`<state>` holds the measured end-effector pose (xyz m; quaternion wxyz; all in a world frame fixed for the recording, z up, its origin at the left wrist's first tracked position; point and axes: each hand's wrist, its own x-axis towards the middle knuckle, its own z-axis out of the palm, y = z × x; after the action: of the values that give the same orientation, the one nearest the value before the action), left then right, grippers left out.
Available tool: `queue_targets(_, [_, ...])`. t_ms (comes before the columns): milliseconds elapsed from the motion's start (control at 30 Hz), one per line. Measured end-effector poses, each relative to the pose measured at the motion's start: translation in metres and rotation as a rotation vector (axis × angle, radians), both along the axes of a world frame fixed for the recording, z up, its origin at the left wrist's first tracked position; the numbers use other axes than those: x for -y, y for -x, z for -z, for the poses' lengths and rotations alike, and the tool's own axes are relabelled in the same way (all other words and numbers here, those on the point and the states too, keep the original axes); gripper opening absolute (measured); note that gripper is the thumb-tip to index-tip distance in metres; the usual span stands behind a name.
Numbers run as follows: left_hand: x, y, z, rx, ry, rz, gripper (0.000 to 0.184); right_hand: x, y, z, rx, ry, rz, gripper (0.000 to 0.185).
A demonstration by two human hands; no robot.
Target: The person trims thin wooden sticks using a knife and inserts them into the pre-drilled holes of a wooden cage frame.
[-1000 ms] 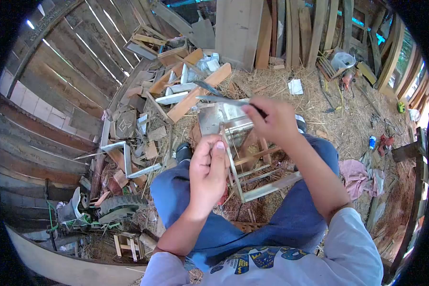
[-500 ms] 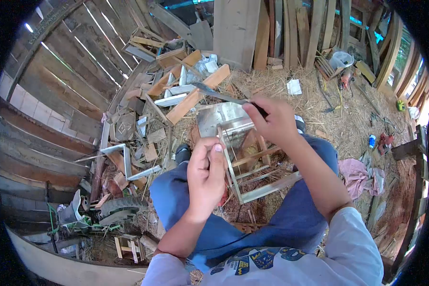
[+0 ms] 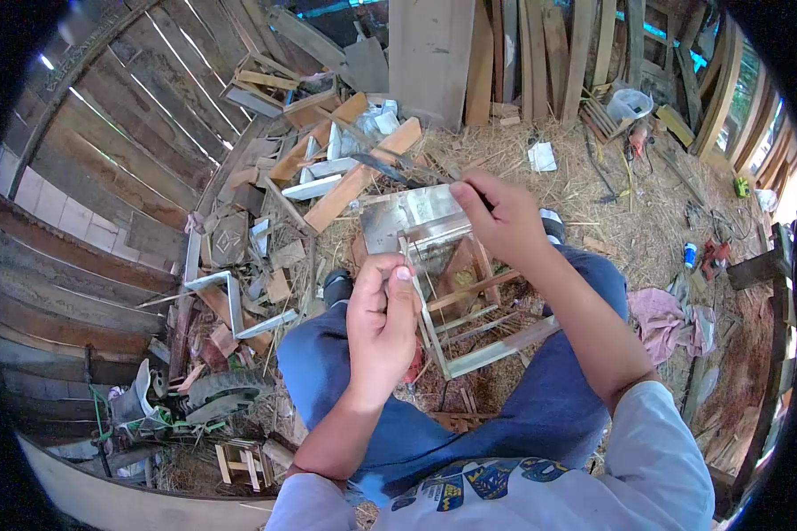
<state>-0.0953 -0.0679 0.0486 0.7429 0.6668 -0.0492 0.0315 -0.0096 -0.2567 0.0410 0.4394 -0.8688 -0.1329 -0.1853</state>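
Note:
A small wooden frame (image 3: 502, 350) with several crosspieces stands between my knees. My left hand (image 3: 383, 305) is closed at its upper left edge, thumb and forefinger pressed together around the rail. Whether a small piece is also pinched there I cannot make out. Above the frame's far side, my right hand (image 3: 502, 217) is closed around the handle of a long dark-bladed knife (image 3: 390, 172). Its blade points forward and left, apart from the frame, and looks blurred. A grey metal sheet (image 3: 388, 226) lies just beyond the frame.
Scrap boards (image 3: 363, 173) are piled ahead on the left. Tall planks (image 3: 531, 62) lean at the back. Straw and shavings (image 3: 514, 150) cover the ground. To the right are a pink cloth (image 3: 660, 327), a blue can (image 3: 689, 256) and a red tool (image 3: 715, 259). A wheel (image 3: 226, 389) lies at left.
My right hand has moved slightly, and the knife's handle end now sits higher and further left. The left hand and the frame stay almost where they were. The view has shifted a little.

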Motion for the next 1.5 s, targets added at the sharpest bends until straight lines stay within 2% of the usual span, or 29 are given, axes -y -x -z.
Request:
queue_targets(33, [0.0, 0.0, 0.003, -0.013, -0.022, -0.013, 0.01, 0.001, 0.001, -0.002, -0.092, -0.159, -0.051, 0.027])
queue_targets(67, [-0.001, -0.004, 0.006, 0.003, -0.007, -0.01, 0.012, -0.001, 0.001, 0.001, -0.098, -0.156, -0.055, 0.027])
queue_targets(133, [-0.003, -0.008, 0.006, -0.053, 0.025, 0.021, 0.014, -0.008, 0.003, 0.009, -0.326, -0.405, -0.229, 0.025])
queue_targets(267, [-0.002, -0.008, 0.007, -0.169, 0.093, 0.081, 0.019, -0.014, 0.007, 0.007, -0.52, -0.411, -0.313, 0.018])
queue_targets(467, [0.001, -0.008, 0.007, -0.227, 0.072, 0.114, 0.023, -0.014, 0.012, -0.001, -0.501, -0.575, -0.397, 0.02])
queue_targets(700, [0.004, -0.01, 0.009, -0.266, 0.075, 0.151, 0.024, -0.011, 0.014, -0.007, -0.547, -0.569, -0.473, 0.017])
queue_targets(900, [0.007, -0.011, 0.008, -0.298, 0.126, 0.171, 0.021, -0.01, 0.011, -0.001, -0.472, -0.581, -0.494, 0.014])
queue_targets(967, [0.009, -0.01, 0.007, -0.255, 0.092, 0.149, 0.017, -0.007, 0.011, -0.005, -0.503, -0.461, -0.422, 0.014])
queue_targets(1100, [0.005, -0.014, 0.012, -0.24, 0.103, 0.154, 0.014, -0.008, 0.012, -0.005, -0.445, -0.481, -0.438, 0.015])
queue_targets(1300, [-0.001, -0.016, 0.012, -0.234, 0.191, 0.143, 0.015, 0.0, 0.009, -0.002, -0.227, -0.275, -0.321, 0.025])
queue_targets(1367, [-0.001, -0.016, 0.012, -0.217, 0.148, 0.105, 0.014, 0.0, 0.01, -0.005, -0.099, -0.071, -0.291, 0.028])
queue_targets(1500, [-0.006, -0.018, 0.01, -0.226, 0.181, 0.105, 0.015, -0.004, 0.012, -0.003, 0.015, 0.04, -0.313, 0.025])
